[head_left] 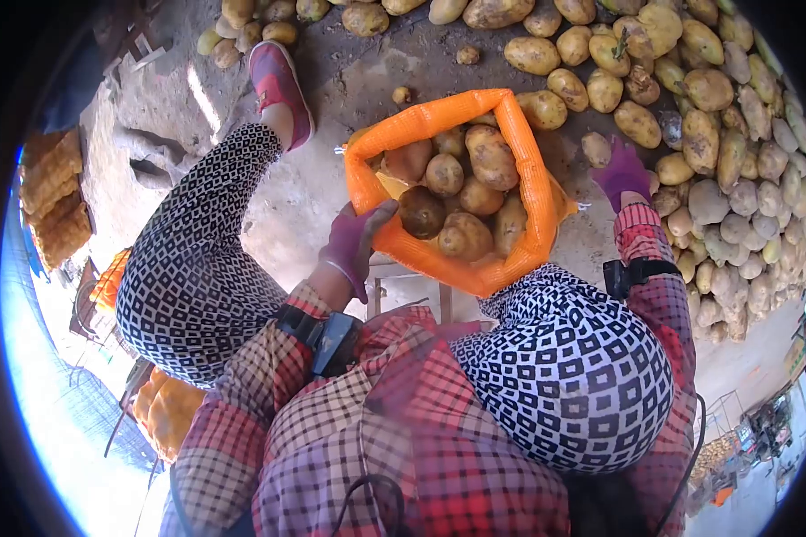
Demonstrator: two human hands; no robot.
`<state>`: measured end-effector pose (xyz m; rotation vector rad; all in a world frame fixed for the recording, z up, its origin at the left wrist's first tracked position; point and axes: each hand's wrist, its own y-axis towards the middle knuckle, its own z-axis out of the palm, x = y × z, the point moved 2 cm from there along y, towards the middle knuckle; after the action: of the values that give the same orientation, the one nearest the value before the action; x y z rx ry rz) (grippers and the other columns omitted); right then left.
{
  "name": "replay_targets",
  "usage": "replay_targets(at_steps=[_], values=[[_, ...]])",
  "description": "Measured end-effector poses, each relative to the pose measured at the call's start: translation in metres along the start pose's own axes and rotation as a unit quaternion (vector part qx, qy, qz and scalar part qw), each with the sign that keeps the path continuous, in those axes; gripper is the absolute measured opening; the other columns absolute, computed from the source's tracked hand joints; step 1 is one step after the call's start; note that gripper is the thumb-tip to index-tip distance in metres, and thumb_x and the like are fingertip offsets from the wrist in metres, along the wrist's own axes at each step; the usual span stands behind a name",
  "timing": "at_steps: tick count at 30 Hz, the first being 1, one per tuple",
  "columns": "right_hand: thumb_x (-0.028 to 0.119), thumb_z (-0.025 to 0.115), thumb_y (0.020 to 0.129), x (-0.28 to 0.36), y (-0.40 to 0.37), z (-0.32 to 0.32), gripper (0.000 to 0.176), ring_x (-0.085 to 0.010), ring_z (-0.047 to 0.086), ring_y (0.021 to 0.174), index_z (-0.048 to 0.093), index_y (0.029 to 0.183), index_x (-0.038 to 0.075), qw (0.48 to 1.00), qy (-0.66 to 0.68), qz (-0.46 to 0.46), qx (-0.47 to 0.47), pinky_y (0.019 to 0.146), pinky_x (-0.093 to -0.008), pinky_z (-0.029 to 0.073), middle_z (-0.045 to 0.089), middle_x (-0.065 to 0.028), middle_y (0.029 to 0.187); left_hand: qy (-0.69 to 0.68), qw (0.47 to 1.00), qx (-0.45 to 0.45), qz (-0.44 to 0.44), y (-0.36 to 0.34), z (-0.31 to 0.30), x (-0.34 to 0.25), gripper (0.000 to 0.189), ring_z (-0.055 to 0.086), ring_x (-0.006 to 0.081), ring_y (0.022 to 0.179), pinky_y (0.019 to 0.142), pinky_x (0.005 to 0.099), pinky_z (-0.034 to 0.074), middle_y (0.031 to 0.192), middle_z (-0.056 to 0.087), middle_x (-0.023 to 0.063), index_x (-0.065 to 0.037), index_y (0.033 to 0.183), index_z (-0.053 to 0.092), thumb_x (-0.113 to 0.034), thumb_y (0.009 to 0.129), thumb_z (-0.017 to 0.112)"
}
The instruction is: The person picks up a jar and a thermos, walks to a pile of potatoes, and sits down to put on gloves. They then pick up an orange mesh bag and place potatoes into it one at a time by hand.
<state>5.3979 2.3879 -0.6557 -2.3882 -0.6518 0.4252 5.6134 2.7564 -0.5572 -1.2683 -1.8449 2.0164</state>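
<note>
An orange mesh sack [387, 132] stands open between my legs with its rim rolled outward. Several potatoes [491, 159] lie inside it, one of them darker and browner than the others. At the near left of the sack, my gloved left hand [353, 240] grips the rolled rim, thumb laid over the edge. Right of the sack, my gloved right hand [621, 172] reaches to the edge of the potato pile. A small potato [595, 149] sits between its thumb and fingers.
A large heap of potatoes [709, 141] spreads across the right and far side. Single small potatoes [402, 94] lie on the dirt floor. My shoe [278, 85] is at the far left of the sack. Filled orange sacks [168, 412] stand at the left.
</note>
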Motion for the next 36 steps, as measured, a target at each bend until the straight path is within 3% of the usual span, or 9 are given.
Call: replay_targets(at_steps=[3,5,11,17,20,22,26,32,36], values=[[0.029,0.082,0.070,-0.002,-0.024,-0.004,0.083,-0.0222,0.057,0.115,0.040,0.140,0.011,0.877,0.452,-0.120,-0.113,0.093,-0.0400,0.049,0.052,-0.0134,0.131,-0.099,0.995,0.021,-0.011,-0.001,-0.008,0.003,0.046,0.061,0.0187,0.096,0.081,0.0309,0.053,0.106,0.059,0.0064,-0.002,0.121,0.050,-0.026,0.086,0.068],[0.027,0.088,0.065,0.032,-0.084,-0.055,0.091,-0.0194,0.056,0.114,0.039,0.139,0.004,0.820,0.543,-0.177,-0.028,0.098,-0.0373,0.046,0.054,-0.0150,0.130,-0.090,0.996,0.021,-0.015,-0.002,-0.009,0.006,0.042,0.061,0.0184,0.095,0.081,0.0311,0.053,0.103,0.059,0.0056,-0.003,0.118,0.053,-0.025,0.086,0.068],[0.058,0.060,0.081,0.118,-0.136,-0.038,0.071,-0.0336,0.065,0.091,0.044,0.138,0.018,0.919,0.041,-0.388,0.055,0.077,-0.0463,0.050,0.063,-0.0131,0.104,0.009,0.998,0.002,0.056,-0.002,-0.016,0.013,0.038,0.057,0.0116,0.076,0.067,0.0259,0.046,0.085,0.061,0.0007,-0.001,0.106,0.061,-0.035,0.088,0.066],[0.050,0.062,0.083,0.117,-0.132,-0.053,0.066,-0.0325,0.064,0.093,0.046,0.138,0.016,0.932,0.042,-0.342,0.112,0.081,-0.0439,0.050,0.065,-0.0137,0.100,-0.104,0.993,0.053,0.025,0.002,-0.004,0.008,0.044,0.061,0.0166,0.090,0.077,0.0308,0.053,0.101,0.058,0.0044,-0.003,0.118,0.052,-0.027,0.086,0.070],[0.031,0.068,0.084,0.092,-0.117,-0.045,0.052,-0.0283,0.065,0.092,0.054,0.131,0.014,0.888,0.263,-0.359,0.111,0.082,-0.0397,0.051,0.066,-0.0120,0.103,-0.129,0.990,0.056,0.006,-0.001,-0.002,0.007,0.044,0.060,0.0174,0.092,0.080,0.0324,0.052,0.102,0.057,0.0044,-0.004,0.118,0.051,-0.028,0.086,0.070],[0.024,0.067,0.084,0.051,-0.094,-0.023,0.047,-0.0231,0.065,0.090,0.055,0.127,0.011,0.768,0.614,-0.171,-0.066,0.079,-0.0363,0.053,0.065,-0.0126,0.110,-0.138,0.989,0.050,0.003,0.000,-0.003,0.008,0.043,0.060,0.0175,0.093,0.080,0.0318,0.052,0.103,0.058,0.0046,-0.003,0.118,0.052,-0.025,0.085,0.070],[0.012,0.071,0.079,-0.044,-0.073,0.021,0.055,-0.0201,0.058,0.113,0.053,0.130,0.003,0.775,0.561,0.179,-0.230,0.091,-0.0324,0.048,0.060,-0.0153,0.123,-0.123,0.992,0.033,0.003,0.004,-0.006,0.012,0.045,0.060,0.0182,0.096,0.081,0.0323,0.052,0.106,0.058,0.0057,-0.002,0.119,0.053,-0.024,0.085,0.070],[0.025,0.076,0.075,-0.040,-0.054,0.076,0.082,-0.0322,0.050,0.125,0.034,0.141,0.000,0.830,0.418,0.240,-0.283,0.102,-0.0370,0.040,0.052,-0.0210,0.133,-0.129,0.991,0.030,-0.004,0.002,-0.003,0.013,0.046,0.059,0.0183,0.099,0.082,0.0332,0.052,0.109,0.058,0.0064,-0.002,0.121,0.052,-0.025,0.085,0.069],[0.023,0.074,0.077,-0.049,-0.027,0.088,0.082,-0.0288,0.055,0.117,0.030,0.144,0.006,0.781,0.522,0.237,-0.246,0.088,-0.0390,0.050,0.053,-0.0182,0.132,-0.108,0.994,-0.005,-0.021,-0.005,-0.001,0.008,0.045,0.060,0.0190,0.098,0.082,0.0331,0.052,0.108,0.058,0.0066,-0.002,0.120,0.052,-0.024,0.085,0.068]])
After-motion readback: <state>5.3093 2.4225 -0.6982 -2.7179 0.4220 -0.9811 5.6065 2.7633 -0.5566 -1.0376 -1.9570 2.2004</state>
